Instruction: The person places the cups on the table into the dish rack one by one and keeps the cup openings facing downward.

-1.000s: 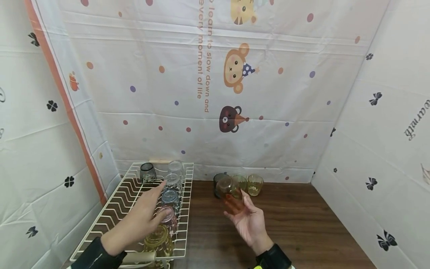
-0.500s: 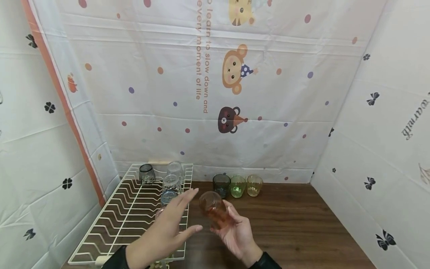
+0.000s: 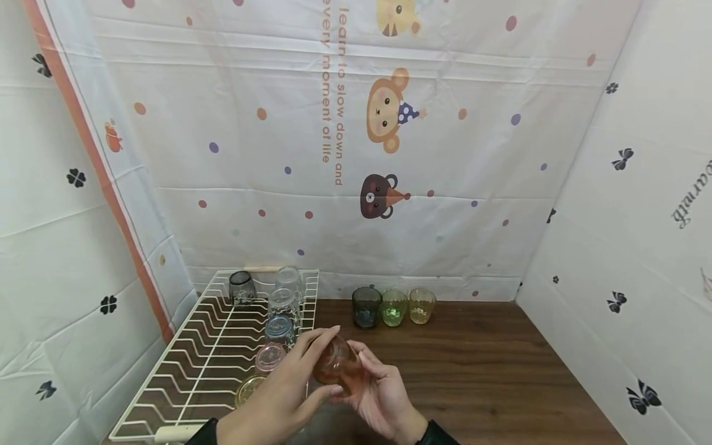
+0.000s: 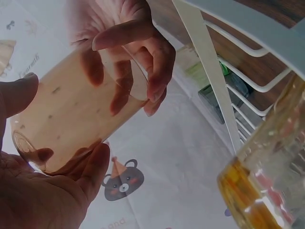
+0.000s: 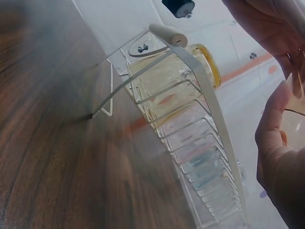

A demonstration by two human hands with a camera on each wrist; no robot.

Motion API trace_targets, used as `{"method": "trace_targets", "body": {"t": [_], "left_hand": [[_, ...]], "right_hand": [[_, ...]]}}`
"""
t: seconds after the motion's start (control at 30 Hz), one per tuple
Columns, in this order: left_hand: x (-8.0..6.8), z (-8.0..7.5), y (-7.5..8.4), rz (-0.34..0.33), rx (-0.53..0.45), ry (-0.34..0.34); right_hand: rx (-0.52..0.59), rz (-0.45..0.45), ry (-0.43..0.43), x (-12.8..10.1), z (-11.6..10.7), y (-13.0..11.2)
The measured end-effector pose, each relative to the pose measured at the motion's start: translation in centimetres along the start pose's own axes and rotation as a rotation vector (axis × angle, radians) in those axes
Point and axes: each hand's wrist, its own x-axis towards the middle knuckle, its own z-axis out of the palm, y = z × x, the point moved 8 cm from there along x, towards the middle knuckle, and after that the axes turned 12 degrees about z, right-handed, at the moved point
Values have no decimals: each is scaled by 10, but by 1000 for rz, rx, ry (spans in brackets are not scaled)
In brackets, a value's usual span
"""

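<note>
A wooden table (image 3: 489, 371) is carrying a white wire rack (image 3: 183, 371) along its left side, with upturned glasses lying in a row down the rack's right edge, the yellow glass (image 3: 247, 390) nearest. Both hands are meeting in front of the rack: the left hand (image 3: 278, 402) and the right hand (image 3: 384, 402) are each curling fingers round the orange glass (image 3: 336, 369), gripping it tilted above the table. Three small glasses (image 3: 394, 306) are standing near the back wall; whether they touch is hard to tell.

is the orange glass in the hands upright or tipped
Tipped: the orange glass lies on its side between both hands, base pointing up and away.
</note>
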Motion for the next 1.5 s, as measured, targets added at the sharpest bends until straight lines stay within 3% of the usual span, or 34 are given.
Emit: {"method": "trace_targets", "body": {"t": [0.3, 0.47, 0.7, 0.87, 1.03, 1.13, 1.27, 1.37, 1.5], "left_hand": [[-2, -4, 0, 15, 7, 11], [-3, -8, 0, 15, 24, 22], [-7, -19, -4, -26, 84, 26], [-11, -31, -9, -25, 125, 51], [-16, -45, -13, -29, 124, 78], [-19, -55, -16, -49, 99, 95], [-23, -72, -20, -56, 158, 125], [-26, -86, -25, -49, 236, 151], [-30, -105, -34, -44, 307, 186]], "right_hand": [[-65, -26, 15, 3, -1, -1], [-177, -21, 72, 6, -5, -2], [-557, -102, 319, 4, -23, -25], [-643, -140, 469, 2, -38, -51], [-673, -205, 705, -4, -63, -80], [-804, -276, 861, -10, -82, -101], [-1045, -337, 1052, -20, -108, -131], [-1166, -336, 1138, -28, -131, -150], [-1221, -257, 1193, -39, -161, -165]]}}
